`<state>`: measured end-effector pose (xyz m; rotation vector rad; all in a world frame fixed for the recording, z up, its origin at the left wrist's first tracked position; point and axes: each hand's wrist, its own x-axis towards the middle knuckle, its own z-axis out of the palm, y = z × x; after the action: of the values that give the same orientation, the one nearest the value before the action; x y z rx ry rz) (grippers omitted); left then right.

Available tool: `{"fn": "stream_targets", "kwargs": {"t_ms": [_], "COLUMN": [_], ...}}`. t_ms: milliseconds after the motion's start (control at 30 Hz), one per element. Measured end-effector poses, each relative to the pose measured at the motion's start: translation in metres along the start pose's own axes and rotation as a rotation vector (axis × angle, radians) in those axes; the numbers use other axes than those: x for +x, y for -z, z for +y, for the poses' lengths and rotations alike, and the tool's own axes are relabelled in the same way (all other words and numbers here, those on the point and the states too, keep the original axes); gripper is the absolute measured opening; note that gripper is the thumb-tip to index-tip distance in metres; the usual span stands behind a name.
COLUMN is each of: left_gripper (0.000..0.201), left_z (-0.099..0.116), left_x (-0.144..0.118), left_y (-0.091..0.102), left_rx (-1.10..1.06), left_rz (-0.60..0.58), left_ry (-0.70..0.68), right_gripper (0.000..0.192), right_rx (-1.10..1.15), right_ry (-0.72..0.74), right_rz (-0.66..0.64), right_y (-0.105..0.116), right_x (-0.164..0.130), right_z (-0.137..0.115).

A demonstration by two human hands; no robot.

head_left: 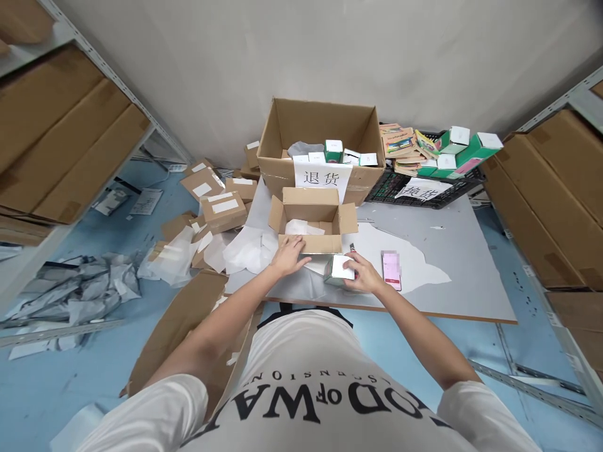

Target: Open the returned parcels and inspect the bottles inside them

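Observation:
In the head view an opened cardboard box [325, 243] lies on the grey table with its flaps spread and white wrapping [298, 227] inside. My left hand [288, 256] rests on the near side of this box, fingers stretched out and holding nothing. Beside it, my right hand [362, 272] is closed around a small white and green carton [340, 267] near the table's front edge. A small dark-and-red object [352, 248], too small to name, lies just beyond my right fingers. To the right is a phone [391, 270] with a pink screen.
Behind stands a large cardboard box [277, 168] holding several small cartons. A black crate [428, 199] with booklets and green cartons is at the back right. Small parcels [223, 212] and white packing sheets [252, 250] pile up on the left. Shelves with big boxes [70, 138] flank both sides.

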<state>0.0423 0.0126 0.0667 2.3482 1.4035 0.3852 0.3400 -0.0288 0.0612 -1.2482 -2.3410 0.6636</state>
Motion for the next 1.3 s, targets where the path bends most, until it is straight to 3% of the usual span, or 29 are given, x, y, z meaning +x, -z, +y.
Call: {"fn": "stream_targets", "kwargs": {"t_ms": [167, 333, 500, 633, 733, 867, 967, 1067, 1167, 1300], "left_gripper": [0.050, 0.048, 0.054, 0.050, 0.047, 0.045, 0.043, 0.045, 0.048, 0.051], "left_z": [-0.005, -0.008, -0.013, -0.018, -0.022, -0.026, -0.027, -0.026, -0.025, -0.026], "left_x": [-0.003, -0.004, 0.000, 0.003, 0.003, -0.001, -0.004, -0.006, -0.007, -0.009], "left_y": [-0.012, -0.008, -0.006, -0.008, -0.009, -0.009, -0.010, -0.011, -0.012, -0.014], "left_rx": [-0.036, -0.033, -0.022, -0.031, -0.035, -0.047, -0.038, -0.004, 0.030, 0.042], "left_rz": [0.003, -0.008, 0.001, -0.005, -0.012, -0.024, -0.031, -0.044, -0.071, -0.090], "left_ry": [0.014, 0.009, 0.001, -0.003, -0.022, -0.058, -0.066, -0.064, -0.055, -0.046], "right_gripper": [0.028, 0.030, 0.029, 0.026, 0.029, 0.035, 0.031, 0.032, 0.037, 0.030], "right_rx": [-0.057, -0.100, -0.101, -0.039, 0.062, 0.119, 0.008, -0.085, -0.149, -0.247], "right_ry": [0.019, 0.033, 0.048, 0.059, 0.001, -0.034, 0.147, 0.304, 0.440, 0.335], "right_rz": [-0.100, -0.106, -0.094, -0.078, -0.034, 0.205, 0.412, 0.588, 0.718, 0.668], "right_y": [-0.003, -0.008, 0.012, 0.051, 0.096, 0.173, 0.226, 0.256, 0.258, 0.225], "right_x": [0.009, 0.009, 0.012, 0.017, 0.025, 0.049, 0.087, 0.150, 0.234, 0.349], "right_z": [-0.003, -0.005, -0.022, -0.047, -0.065, -0.088, -0.102, -0.104, -0.094, -0.076]}}
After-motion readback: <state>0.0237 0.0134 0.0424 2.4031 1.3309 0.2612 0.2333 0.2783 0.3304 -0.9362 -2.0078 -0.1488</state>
